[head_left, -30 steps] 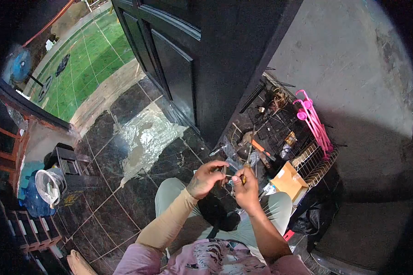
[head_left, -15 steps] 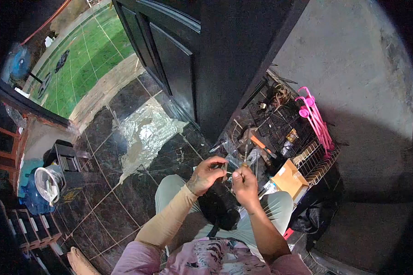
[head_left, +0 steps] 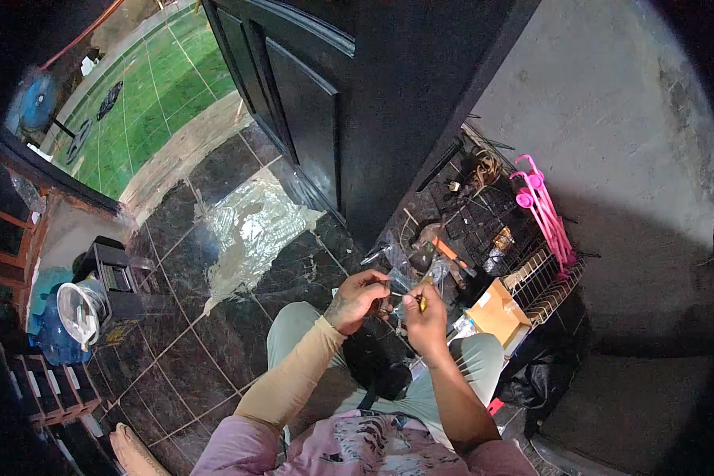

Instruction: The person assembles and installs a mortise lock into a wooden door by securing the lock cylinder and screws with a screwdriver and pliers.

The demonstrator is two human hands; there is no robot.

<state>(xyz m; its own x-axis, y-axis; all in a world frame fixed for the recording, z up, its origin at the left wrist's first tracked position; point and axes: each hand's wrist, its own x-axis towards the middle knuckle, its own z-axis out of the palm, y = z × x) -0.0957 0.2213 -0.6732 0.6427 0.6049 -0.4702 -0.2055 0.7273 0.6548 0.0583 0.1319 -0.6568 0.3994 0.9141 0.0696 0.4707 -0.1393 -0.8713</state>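
Note:
My left hand [head_left: 358, 301] is closed on a small dark piece, its fingers pinched round it above my lap. Close beside it on the right, my right hand [head_left: 425, 319] grips a small tool with a yellow handle [head_left: 424, 302], whose thin shaft points left toward the piece. The piece is too small to identify. Just beyond both hands lie clear plastic bags [head_left: 404, 278] and an orange-handled tool [head_left: 452, 255].
A black door [head_left: 420, 87] stands beyond my hands. On the right are a wire rack [head_left: 543, 289], a cardboard box [head_left: 498, 312] and pink tubing [head_left: 543, 210]. A clear bucket [head_left: 82, 312] and a black case [head_left: 117, 278] stand at the left.
The tool in my right hand has turned: its shaft pointed up and away before and now points left toward my left hand. The view has shifted slightly.

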